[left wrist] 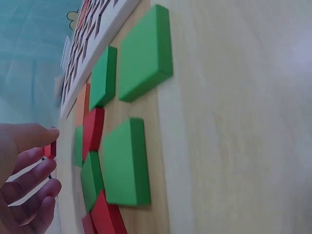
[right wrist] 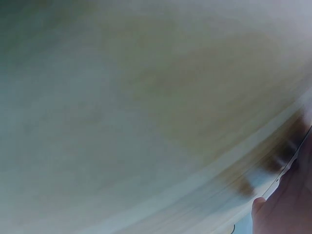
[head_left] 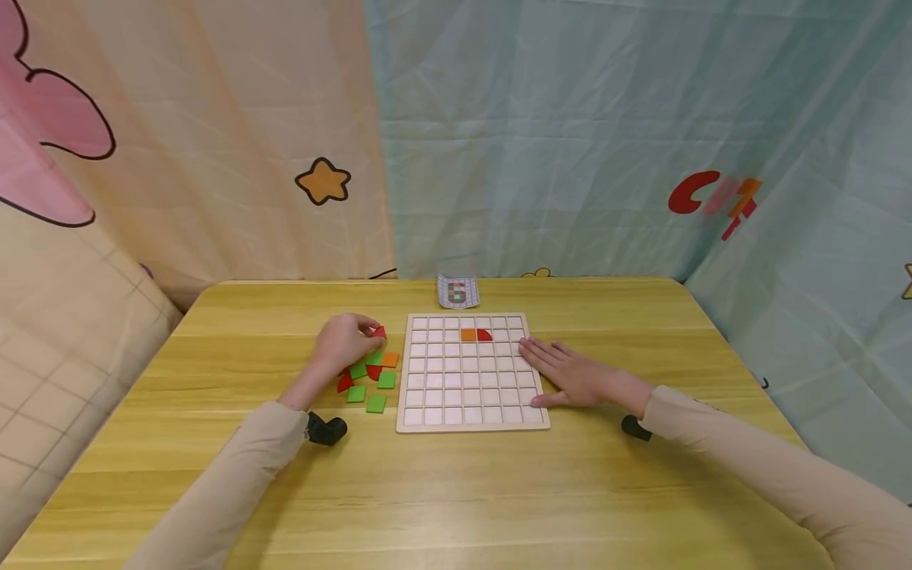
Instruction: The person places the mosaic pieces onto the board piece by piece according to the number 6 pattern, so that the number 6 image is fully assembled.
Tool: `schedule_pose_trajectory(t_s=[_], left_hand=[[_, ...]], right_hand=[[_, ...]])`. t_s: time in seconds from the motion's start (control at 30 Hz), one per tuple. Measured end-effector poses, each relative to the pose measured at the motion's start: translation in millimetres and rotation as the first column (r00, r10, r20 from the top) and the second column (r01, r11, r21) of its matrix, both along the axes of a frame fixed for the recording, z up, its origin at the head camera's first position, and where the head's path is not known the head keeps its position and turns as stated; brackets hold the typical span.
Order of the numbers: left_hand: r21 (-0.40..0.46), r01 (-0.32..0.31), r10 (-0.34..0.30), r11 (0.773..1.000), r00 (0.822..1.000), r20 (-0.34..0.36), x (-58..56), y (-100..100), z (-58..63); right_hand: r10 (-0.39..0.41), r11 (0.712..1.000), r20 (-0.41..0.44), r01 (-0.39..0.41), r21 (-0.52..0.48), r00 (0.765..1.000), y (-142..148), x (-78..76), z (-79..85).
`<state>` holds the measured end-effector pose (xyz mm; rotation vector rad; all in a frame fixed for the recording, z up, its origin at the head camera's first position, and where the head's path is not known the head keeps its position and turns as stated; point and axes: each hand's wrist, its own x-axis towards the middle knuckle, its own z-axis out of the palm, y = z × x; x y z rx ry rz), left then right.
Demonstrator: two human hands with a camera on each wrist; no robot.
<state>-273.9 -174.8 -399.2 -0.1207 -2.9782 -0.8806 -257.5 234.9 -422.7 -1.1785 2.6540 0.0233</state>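
Note:
Between thumb and fingers, my left hand (head_left: 345, 340) pinches a red tile (left wrist: 50, 149) just above the loose pile left of the board. Green square tiles (head_left: 376, 404), red tiles (head_left: 345, 382) and an orange tile (head_left: 390, 360) lie in that pile, some overlapping. The white grid board (head_left: 435, 380) has a wooden frame. In its second row sit an orange square (head_left: 468, 335) and, right beside it, a red quarter-round tile (head_left: 484, 335). My right hand (head_left: 570, 376) rests flat with fingers spread, its fingertips on the board's right edge.
A small pattern card (head_left: 457, 292) showing a coloured figure lies behind the board, near the table's far edge. Curtains hang behind the wooden table (head_left: 456, 499). Black wrist devices (head_left: 327, 430) are on both forearms.

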Motion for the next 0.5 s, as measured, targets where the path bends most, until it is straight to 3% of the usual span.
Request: schedule_pose_trajectory(t_s=[0.27,0.5], left_hand=[[0.017,0.061,-0.060,0.998,0.998,-0.027,-4.0,20,4.7],[0.021,0.102,-0.101,0.995,0.995,-0.025,-8.3,35,1.2]], right_hand=[[0.004,1.000,-0.003,-0.004,-0.026,1.000,0,1.2,1.8],[0.000,1.000,0.003,0.000,-0.017,1.000,-1,1.8,2.7]])
